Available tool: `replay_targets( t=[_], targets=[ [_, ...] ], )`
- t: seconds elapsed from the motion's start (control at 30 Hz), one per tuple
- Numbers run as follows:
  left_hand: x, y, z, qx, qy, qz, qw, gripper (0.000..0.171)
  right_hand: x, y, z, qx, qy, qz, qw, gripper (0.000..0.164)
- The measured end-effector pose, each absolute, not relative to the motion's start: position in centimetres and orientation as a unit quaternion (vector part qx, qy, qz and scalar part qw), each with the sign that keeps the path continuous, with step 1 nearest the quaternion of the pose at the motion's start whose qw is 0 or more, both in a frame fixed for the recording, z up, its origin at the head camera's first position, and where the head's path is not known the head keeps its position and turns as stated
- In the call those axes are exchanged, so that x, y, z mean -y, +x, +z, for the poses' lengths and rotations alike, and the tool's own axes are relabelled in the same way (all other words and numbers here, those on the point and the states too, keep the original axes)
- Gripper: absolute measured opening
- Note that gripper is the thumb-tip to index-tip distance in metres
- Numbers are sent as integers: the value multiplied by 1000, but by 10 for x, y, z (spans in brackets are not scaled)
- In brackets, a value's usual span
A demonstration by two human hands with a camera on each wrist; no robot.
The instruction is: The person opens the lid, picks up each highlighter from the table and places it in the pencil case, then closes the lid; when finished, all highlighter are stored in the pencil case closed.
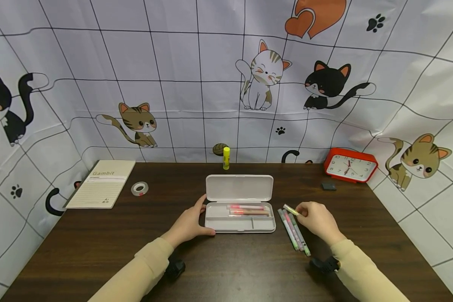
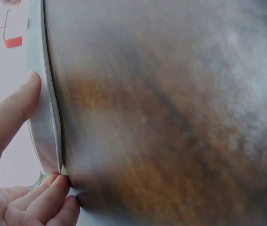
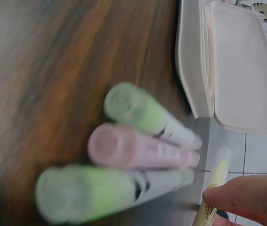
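An open white pencil case (image 1: 226, 225) lies on the table with its lid tipped back. My left hand (image 1: 186, 224) grips its left end, thumb at the front wall (image 2: 46, 122) and fingers round the side. Inside the case's back compartment are a pink marker (image 1: 245, 207) and an orange one (image 1: 249, 212). To the right of the case, my right hand (image 1: 318, 219) pinches a yellow marker (image 1: 290, 209) between thumb and fingers. Below it lie three markers side by side, one pink (image 3: 124, 147) between two green ones (image 3: 81, 193).
A yellow glue stick (image 1: 226, 158) stands behind the case. At the left are a tape roll (image 1: 139, 188) and a notebook (image 1: 105, 184). A red alarm clock (image 1: 351, 165) and a dark eraser-like block (image 1: 328, 186) sit at the back right, before a cat-patterned wall covering.
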State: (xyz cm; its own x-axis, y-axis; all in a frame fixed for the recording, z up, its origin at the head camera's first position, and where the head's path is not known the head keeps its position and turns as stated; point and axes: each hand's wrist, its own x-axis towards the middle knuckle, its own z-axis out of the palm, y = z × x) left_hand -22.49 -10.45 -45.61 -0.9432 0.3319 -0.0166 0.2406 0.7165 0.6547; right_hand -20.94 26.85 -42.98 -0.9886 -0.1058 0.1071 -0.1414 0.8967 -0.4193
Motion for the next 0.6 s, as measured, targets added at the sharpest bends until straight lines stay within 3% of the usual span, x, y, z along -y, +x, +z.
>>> replay_targets(
  t=[0.6],
  targets=[
    [104, -226, -457, -925, 139, 346, 73, 115, -223, -220, -424, 971, 101, 207, 61, 11]
  ],
)
